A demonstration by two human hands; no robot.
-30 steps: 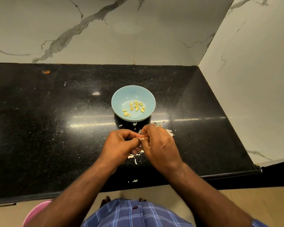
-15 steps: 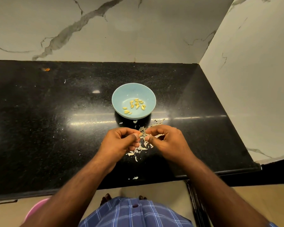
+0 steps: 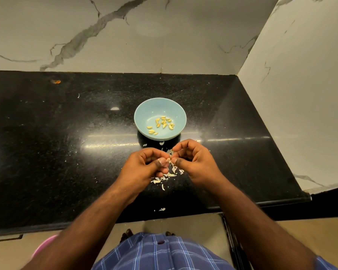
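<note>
Worktop (image 3: pixel 66 152), black, polished: carries all items.
Left hand (image 3: pixel 144 168): grip pinching one small clove (image 3: pixel 167 159) between thumb and fingers, held above the worktop, just short of the bowl.
Loose skins (image 3: pixel 168 175): scattered under and between both hands.
Bowl (image 3: pixel 180 114), pale blue: about a dozen peeled cloves (image 3: pixel 163 123) inside.
Right hand (image 3: pixel 197 164): grip nipping at the same clove, thumb towards forefinger.
Status, by judgement: well under way. This clove is part-skinned and not yet in the bowl. No unpeeled stock visible.
</note>
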